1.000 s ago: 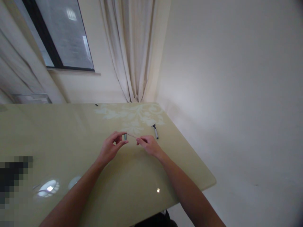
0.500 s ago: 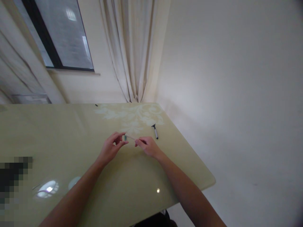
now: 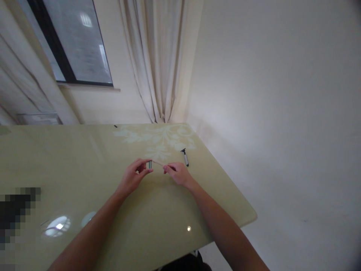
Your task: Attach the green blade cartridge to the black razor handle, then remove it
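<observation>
Between the thumb and fingers of my left hand is a small razor cartridge, striped green and dark, held upright above the table. My right hand pinches a thin pale stick that looks like a cotton swab. The stick's far end reaches the upper part of the cartridge; whether they touch is too small to tell. A razor with a grey and black handle lies on the table just beyond my right hand.
The pale green glossy table has a rounded corner at the right, close to a white wall. A tiny dark piece lies near its far edge. Curtains and a window stand behind. A blurred dark object is at the left.
My right hand has shifted slightly right, taking the pale stick with it. My left hand and the cartridge stay nearly where they were. The razor has not moved.
</observation>
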A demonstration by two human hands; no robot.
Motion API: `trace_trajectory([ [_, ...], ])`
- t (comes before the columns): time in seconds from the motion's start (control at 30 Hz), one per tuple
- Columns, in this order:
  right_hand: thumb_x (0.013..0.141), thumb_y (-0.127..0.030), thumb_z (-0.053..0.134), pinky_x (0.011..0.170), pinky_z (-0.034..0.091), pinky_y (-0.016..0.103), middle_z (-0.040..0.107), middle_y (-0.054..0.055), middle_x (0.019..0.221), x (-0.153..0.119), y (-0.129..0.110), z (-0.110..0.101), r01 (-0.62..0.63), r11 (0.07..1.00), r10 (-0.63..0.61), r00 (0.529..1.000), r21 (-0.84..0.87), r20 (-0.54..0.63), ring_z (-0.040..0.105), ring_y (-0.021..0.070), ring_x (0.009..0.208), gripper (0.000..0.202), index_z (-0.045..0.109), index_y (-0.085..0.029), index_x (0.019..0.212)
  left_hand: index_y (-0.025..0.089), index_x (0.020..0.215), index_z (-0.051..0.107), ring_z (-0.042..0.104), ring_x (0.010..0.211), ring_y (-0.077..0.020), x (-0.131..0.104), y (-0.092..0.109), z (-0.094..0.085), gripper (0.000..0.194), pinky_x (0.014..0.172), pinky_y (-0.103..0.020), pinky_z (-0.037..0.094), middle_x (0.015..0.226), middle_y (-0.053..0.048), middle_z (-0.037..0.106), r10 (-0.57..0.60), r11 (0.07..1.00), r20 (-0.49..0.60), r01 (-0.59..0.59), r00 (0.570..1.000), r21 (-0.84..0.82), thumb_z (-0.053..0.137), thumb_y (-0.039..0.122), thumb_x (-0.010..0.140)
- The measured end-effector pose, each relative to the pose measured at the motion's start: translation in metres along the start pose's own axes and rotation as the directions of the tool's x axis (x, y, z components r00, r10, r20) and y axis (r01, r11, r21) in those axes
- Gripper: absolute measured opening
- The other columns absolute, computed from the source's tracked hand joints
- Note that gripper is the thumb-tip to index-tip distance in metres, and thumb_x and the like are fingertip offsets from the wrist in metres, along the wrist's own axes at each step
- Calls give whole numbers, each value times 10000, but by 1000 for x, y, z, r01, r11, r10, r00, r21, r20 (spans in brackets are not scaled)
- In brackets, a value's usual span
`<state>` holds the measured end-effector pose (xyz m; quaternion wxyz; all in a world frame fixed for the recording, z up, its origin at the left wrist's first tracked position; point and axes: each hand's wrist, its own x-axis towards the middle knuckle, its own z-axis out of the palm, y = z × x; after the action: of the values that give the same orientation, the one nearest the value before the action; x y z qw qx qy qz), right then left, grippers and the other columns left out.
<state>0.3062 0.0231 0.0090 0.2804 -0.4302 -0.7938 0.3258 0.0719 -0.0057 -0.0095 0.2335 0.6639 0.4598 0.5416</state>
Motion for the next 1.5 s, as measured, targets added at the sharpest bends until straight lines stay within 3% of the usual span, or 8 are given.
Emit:
trace_trajectory([
  [0.5, 1048, -446, 529, 613, 294, 251, 557, -12, 618, -1, -1, 1, 40, 999, -41, 998, 9, 37, 462, 128, 603, 424, 817, -172, 899, 223, 1052, 772, 491, 608, -121, -1, 2, 0, 297, 583, -246, 409, 713, 36, 556, -7, 1000, -6, 7, 1000, 14, 793, 395, 810],
  [0.93, 1033, -365, 564, 624, 295, 252, 557, -17, 620, 0, 1, -2, 21, 1000, -21, 1000, -18, 10, 489, 122, 609, 365, 812, -165, 854, 220, 1070, 778, 496, 616, -123, -1, -2, -1, 312, 591, -251, 400, 705, 40, 548, -35, 999, -20, 35, 999, -4, 801, 383, 805],
  [1.13, 1050, -438, 531, 606, 292, 248, 523, -26, 595, 0, 2, -1, 73, 996, -76, 994, 41, 80, 439, 118, 583, 418, 819, -169, 912, 224, 1105, 777, 486, 606, -119, 0, -2, -2, 351, 583, -245, 390, 692, 47, 530, -42, 999, -52, 42, 998, -6, 802, 397, 801],
  [1.3, 1044, -446, 535, 598, 281, 249, 511, -22, 594, 0, 3, -1, 28, 1000, -28, 999, 13, 35, 442, 119, 587, 438, 817, -154, 878, 215, 1082, 780, 468, 585, -115, 0, 1, 0, 345, 569, -241, 382, 676, 50, 522, -59, 998, -47, 58, 997, -2, 791, 410, 797],
  [1.5, 1041, -410, 546, 605, 283, 251, 546, -18, 605, 0, 4, -2, 65, 997, -67, 996, 27, 66, 433, 113, 574, 407, 821, -157, 878, 212, 1083, 776, 461, 587, -117, 0, 1, -1, 360, 570, -244, 378, 671, 53, 507, -78, 997, -69, 77, 995, -7, 797, 411, 784],
])
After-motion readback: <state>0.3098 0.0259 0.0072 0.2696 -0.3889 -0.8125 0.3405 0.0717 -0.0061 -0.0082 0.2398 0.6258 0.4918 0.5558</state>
